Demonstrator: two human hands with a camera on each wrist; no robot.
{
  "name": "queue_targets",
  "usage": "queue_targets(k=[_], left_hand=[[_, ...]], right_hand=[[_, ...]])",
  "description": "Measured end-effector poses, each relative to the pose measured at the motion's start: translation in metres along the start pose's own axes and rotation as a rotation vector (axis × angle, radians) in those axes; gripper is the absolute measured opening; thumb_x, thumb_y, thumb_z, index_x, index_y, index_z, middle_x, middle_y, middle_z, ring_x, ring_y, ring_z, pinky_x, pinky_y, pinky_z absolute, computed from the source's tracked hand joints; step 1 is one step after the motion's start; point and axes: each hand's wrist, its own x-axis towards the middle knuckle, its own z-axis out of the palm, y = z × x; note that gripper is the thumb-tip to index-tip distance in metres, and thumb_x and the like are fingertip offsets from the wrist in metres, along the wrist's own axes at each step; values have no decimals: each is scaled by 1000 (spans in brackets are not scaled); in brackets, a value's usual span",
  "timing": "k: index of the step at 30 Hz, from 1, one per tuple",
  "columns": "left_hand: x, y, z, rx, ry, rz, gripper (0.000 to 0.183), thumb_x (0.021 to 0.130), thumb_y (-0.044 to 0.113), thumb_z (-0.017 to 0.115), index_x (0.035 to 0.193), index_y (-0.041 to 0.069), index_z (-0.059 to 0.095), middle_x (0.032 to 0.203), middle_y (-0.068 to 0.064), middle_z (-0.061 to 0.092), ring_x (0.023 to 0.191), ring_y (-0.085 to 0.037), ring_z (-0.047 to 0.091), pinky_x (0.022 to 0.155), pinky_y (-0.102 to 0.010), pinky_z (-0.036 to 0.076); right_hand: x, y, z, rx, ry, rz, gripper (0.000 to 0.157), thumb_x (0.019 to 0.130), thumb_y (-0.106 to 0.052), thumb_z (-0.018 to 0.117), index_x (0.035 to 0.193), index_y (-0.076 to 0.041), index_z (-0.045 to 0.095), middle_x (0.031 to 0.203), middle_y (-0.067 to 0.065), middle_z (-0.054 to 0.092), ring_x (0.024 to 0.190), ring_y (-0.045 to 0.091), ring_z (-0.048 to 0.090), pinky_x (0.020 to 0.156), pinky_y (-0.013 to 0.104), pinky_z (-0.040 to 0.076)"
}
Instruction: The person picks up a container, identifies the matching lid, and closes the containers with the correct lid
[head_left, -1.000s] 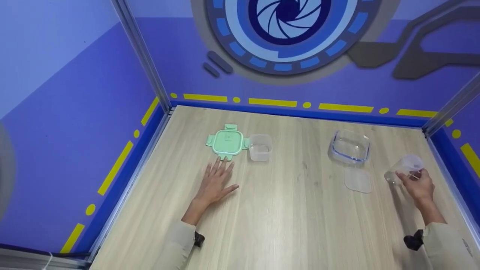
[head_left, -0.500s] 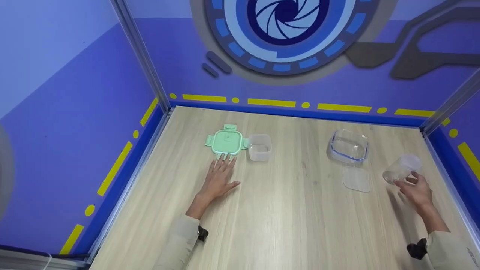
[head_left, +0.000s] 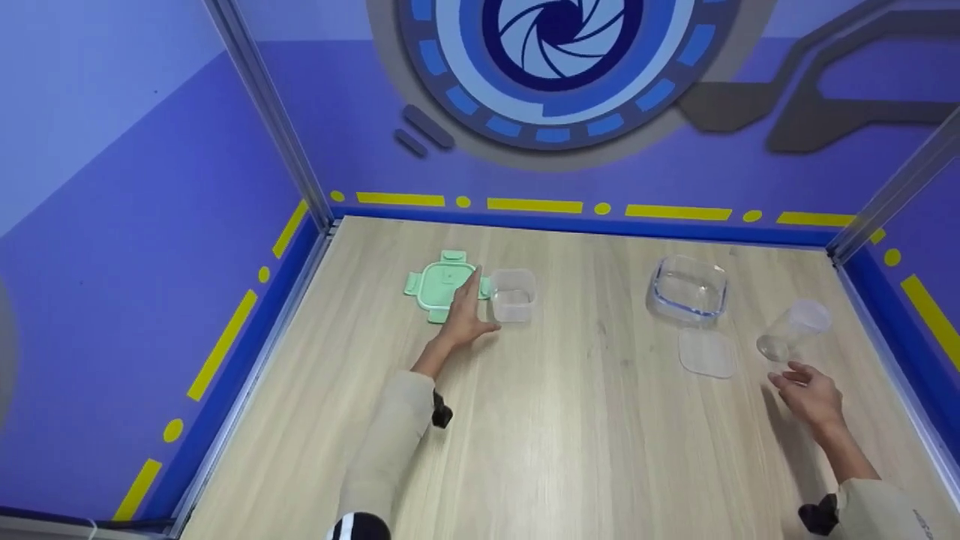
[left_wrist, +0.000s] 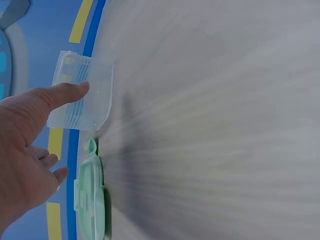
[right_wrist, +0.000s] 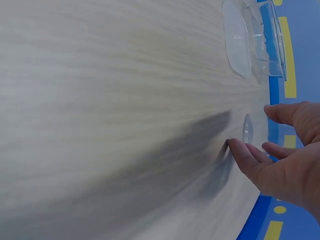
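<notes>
My left hand [head_left: 463, 320] hovers over the right edge of the green snap-lock lid [head_left: 431, 285], fingers extended and thumb spread. Just right of it stands a small translucent square container [head_left: 513, 297]. The left wrist view shows my thumb [left_wrist: 65, 93] in front of that container [left_wrist: 101, 107]; contact cannot be told. At the right, my right hand [head_left: 811, 396] is in front of a clear plastic cup [head_left: 801, 324], apart from it and holding nothing, its fingers loosely bent. Only the cup's round base [right_wrist: 247, 130] shows distinctly in the right wrist view.
Behind and left of the cup sits a square glass food container [head_left: 688, 291]. A thin translucent square lid [head_left: 707, 353] lies flat in front of it. The wooden table [head_left: 570, 420] is bounded by blue-purple panels [head_left: 300, 120] at the back and sides.
My left hand has moved from the green lid's front tab up and right, turning on edge toward the small container. My right hand has let go of the cup and drawn back.
</notes>
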Motion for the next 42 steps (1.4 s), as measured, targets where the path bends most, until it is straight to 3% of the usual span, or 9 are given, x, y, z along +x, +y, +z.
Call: queue_targets(k=[2, 5, 8, 18, 24, 31, 37, 40, 42], left_hand=[[6, -1, 1, -65, 1, -58, 118, 80, 6, 85, 165, 8, 3, 171, -19, 13, 158, -38, 15, 128, -47, 24], [12, -5, 1, -131, 1, -109, 120, 79, 3, 85, 165, 10, 2, 171, -17, 14, 159, -36, 14, 128, -46, 23], [15, -7, 0, -173, -2, -117, 118, 79, 1, 84, 165, 11, 4, 169, -16, 20, 158, -34, 18, 129, -46, 21], [18, -3, -3, -185, 1, -125, 106, 80, 6, 85, 162, 8, 16, 160, -19, 33, 150, -34, 33, 127, -47, 26], [10, 5, 5, -165, -7, -88, 97, 78, 5, 86, 156, 5, 26, 151, -21, 41, 143, -34, 41, 124, -48, 31], [-20, 33, 26, -207, -77, 1, 95, 78, 6, 86, 154, 4, 28, 151, -19, 44, 141, -34, 44, 120, -51, 37], [-51, 64, 42, -231, -176, 63, 98, 75, 13, 90, 154, 9, 32, 152, -12, 46, 138, -29, 49, 113, -40, 46], [-59, 73, 50, -195, -213, 126, 98, 73, 16, 92, 152, 8, 34, 149, -11, 48, 136, -27, 51, 110, -35, 48], [-61, 75, 54, -163, -221, 163, 97, 72, 16, 93, 150, 7, 35, 147, -11, 49, 136, -26, 51, 112, -36, 46]], right_hand=[[-1, -1, 6, 69, -6, -6, 68, 103, -28, 59, 148, 17, 34, 105, 12, 71, 75, -19, 56, 70, 9, 54], [-3, -2, 15, 179, -51, -6, 67, 103, -25, 60, 147, 18, 34, 90, -25, 60, 82, -15, 63, 76, 12, 57], [-5, -4, 22, 224, -86, -13, 65, 104, -23, 59, 147, 20, 34, 86, -31, 58, 85, -15, 64, 79, 11, 57], [-5, -13, 34, 215, -89, -35, 57, 105, -22, 56, 144, 18, 41, 93, -23, 64, 87, -12, 64, 80, 12, 56], [-3, -16, 36, 207, -97, -37, 55, 105, -22, 55, 143, 17, 44, 92, -25, 65, 86, -12, 64, 78, 14, 57], [3, -22, 36, 191, -107, -50, 55, 105, -22, 56, 142, 17, 45, 93, -22, 66, 86, -11, 64, 76, 15, 58], [8, -23, 38, 186, -110, -50, 54, 105, -20, 56, 140, 19, 45, 92, -18, 68, 83, -10, 64, 76, 15, 58], [11, -23, 39, 164, -92, -32, 53, 105, -19, 55, 139, 20, 45, 95, -10, 70, 81, -10, 64, 75, 15, 58], [14, -24, 40, 131, -74, -26, 53, 105, -19, 55, 138, 22, 46, 98, 2, 73, 78, -9, 64, 73, 15, 58]])
